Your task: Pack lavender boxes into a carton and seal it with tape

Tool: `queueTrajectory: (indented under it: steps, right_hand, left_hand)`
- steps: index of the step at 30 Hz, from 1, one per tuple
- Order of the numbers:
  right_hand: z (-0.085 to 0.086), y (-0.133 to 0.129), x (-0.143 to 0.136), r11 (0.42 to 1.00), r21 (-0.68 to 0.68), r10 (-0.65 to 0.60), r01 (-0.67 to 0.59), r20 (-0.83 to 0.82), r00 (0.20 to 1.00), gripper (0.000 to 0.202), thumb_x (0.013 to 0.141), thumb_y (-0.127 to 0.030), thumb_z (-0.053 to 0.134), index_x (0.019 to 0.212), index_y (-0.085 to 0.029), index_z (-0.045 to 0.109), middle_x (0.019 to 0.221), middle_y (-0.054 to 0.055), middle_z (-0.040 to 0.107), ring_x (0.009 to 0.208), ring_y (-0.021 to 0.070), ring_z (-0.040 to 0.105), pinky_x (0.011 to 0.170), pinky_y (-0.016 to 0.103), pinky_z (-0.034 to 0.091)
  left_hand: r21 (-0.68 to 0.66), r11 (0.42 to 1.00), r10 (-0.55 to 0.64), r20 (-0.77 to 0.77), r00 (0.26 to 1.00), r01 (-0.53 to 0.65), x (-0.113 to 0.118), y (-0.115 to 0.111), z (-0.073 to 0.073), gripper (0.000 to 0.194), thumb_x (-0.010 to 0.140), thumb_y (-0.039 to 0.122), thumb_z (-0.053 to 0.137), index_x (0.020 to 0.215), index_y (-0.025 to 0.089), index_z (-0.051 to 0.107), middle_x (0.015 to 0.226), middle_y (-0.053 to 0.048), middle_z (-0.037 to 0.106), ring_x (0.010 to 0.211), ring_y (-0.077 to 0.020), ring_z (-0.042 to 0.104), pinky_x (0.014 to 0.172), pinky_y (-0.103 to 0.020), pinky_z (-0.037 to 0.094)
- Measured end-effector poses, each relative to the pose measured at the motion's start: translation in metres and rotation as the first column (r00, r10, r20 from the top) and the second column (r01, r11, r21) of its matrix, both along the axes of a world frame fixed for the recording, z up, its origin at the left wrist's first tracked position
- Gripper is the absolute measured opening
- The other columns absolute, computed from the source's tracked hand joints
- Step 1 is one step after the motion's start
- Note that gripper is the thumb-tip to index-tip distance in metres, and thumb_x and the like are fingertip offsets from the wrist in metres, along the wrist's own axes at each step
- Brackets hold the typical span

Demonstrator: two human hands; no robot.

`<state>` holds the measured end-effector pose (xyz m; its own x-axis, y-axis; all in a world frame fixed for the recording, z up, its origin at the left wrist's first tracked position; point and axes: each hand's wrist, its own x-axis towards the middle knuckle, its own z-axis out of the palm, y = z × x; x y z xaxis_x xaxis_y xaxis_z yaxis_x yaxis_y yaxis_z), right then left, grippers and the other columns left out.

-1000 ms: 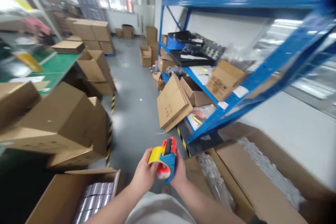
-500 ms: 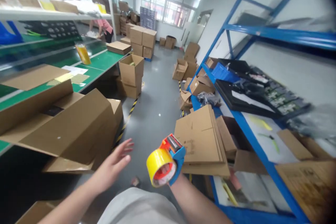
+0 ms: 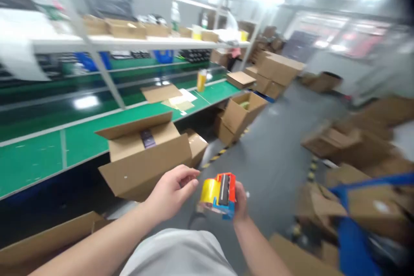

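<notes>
gripping the tape gun (image 3: 220, 194) from its right side, the right hand (image 3: 239, 200) is closed round the handle. the left hand (image 3: 171, 192), loosely curled and empty, sits just left of the yellow roll, near it, not touching. an open box (image 3: 145, 155) lies beyond the left hand.

Tape dispenser (image 3: 220, 195) in hand
Right hand (image 3: 239, 200) grips it; left hand (image 3: 171, 192) hovers just beside, fingers curled, near an open carton (image 3: 145, 155).
</notes>
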<state>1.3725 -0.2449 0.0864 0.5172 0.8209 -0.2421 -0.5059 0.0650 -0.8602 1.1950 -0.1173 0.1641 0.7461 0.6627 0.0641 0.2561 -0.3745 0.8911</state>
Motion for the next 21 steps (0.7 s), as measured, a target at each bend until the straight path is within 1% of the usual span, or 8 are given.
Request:
queueTrajectory:
  steps: [3,6,10,13,15,17,19,21]
  right_hand:
    - [-0.002,0.051,0.038,0.977,0.133,0.151,-0.168,0.126,0.980,0.059,0.068,-0.073,0.063,0.070,-0.014,0.067,0.060,0.006,0.057,0.056,0.0165,0.047,0.055,0.029,0.039]
    - [-0.015,0.100,0.057,0.920,0.161,0.341,-0.358,0.122,0.932,0.055,0.074,-0.068,0.061,0.066,-0.013,0.061,0.060,0.005,0.054,0.056,0.0143,0.044,0.056,0.027,0.036]
    - [-0.051,0.173,0.052,0.883,0.080,0.448,-0.462,0.148,0.882,0.050,0.079,-0.060,0.059,0.062,-0.014,0.050,0.058,0.001,0.046,0.056,0.0106,0.035,0.055,0.024,0.029]
    - [-0.081,0.237,0.031,0.893,0.002,0.432,-0.450,0.274,0.859,0.054,0.078,-0.063,0.055,0.056,-0.016,0.040,0.053,-0.002,0.035,0.054,0.0092,0.027,0.052,0.025,0.022]
    - [-0.101,0.275,0.017,0.903,-0.074,0.421,-0.424,0.353,0.835,0.055,0.075,-0.066,0.053,0.053,-0.017,0.041,0.051,-0.001,0.035,0.053,0.0099,0.028,0.052,0.026,0.023]
    - [-0.122,0.299,0.008,0.900,-0.167,0.434,-0.402,0.436,0.789,0.055,0.072,-0.067,0.054,0.050,-0.017,0.045,0.050,0.000,0.038,0.053,0.0112,0.032,0.052,0.027,0.026]
    - [-0.138,0.306,0.005,0.881,-0.250,0.473,-0.402,0.496,0.728,0.054,0.070,-0.065,0.057,0.047,-0.017,0.048,0.048,0.001,0.040,0.052,0.0123,0.034,0.052,0.028,0.029]
    - [-0.148,0.303,0.004,0.866,-0.295,0.501,-0.405,0.507,0.702,0.051,0.066,-0.063,0.062,0.046,-0.018,0.052,0.048,0.001,0.043,0.052,0.0139,0.037,0.053,0.029,0.034]
  left_hand:
    - [0.402,0.878,0.368,-0.223,0.902,-0.259,-0.009,0.044,-0.035,0.039,0.090,0.041,0.049,0.121,0.019,0.060,0.119,-0.010,0.060,0.113,-0.0242,0.052,0.101,-0.040,0.042]
    - [0.606,0.758,0.579,-0.456,0.675,-0.241,-0.030,0.073,-0.090,0.055,0.090,0.043,0.046,0.135,0.013,0.050,0.139,-0.016,0.047,0.131,-0.0327,0.037,0.112,-0.051,0.028]
    - [0.550,0.779,0.627,-0.663,0.410,-0.301,-0.041,0.109,-0.162,0.069,0.091,0.050,0.037,0.148,0.012,0.028,0.155,-0.015,0.018,0.142,-0.0411,0.010,0.113,-0.060,0.015]
    - [0.368,0.873,0.478,-0.777,0.409,-0.321,-0.038,0.141,-0.191,0.061,0.093,0.045,0.028,0.143,0.012,0.039,0.154,-0.015,0.023,0.140,-0.0404,0.020,0.111,-0.057,0.022]
    - [0.287,0.911,0.397,-0.804,0.442,-0.295,-0.035,0.159,-0.194,0.053,0.091,0.040,0.035,0.127,0.008,0.058,0.143,-0.020,0.042,0.130,-0.0394,0.039,0.107,-0.053,0.032]
    - [0.253,0.930,0.355,-0.806,0.474,-0.267,-0.035,0.178,-0.182,0.041,0.086,0.034,0.044,0.107,0.009,0.070,0.121,-0.022,0.060,0.111,-0.0354,0.057,0.096,-0.046,0.044]
    - [0.285,0.925,0.376,-0.773,0.510,-0.250,-0.041,0.204,-0.156,0.038,0.083,0.029,0.046,0.109,0.013,0.069,0.111,-0.017,0.066,0.101,-0.0305,0.062,0.090,-0.042,0.048]
    - [0.476,0.842,0.529,-0.643,0.554,-0.252,-0.057,0.242,-0.125,0.046,0.087,0.031,0.041,0.125,0.015,0.060,0.124,-0.013,0.061,0.114,-0.0281,0.056,0.100,-0.042,0.044]
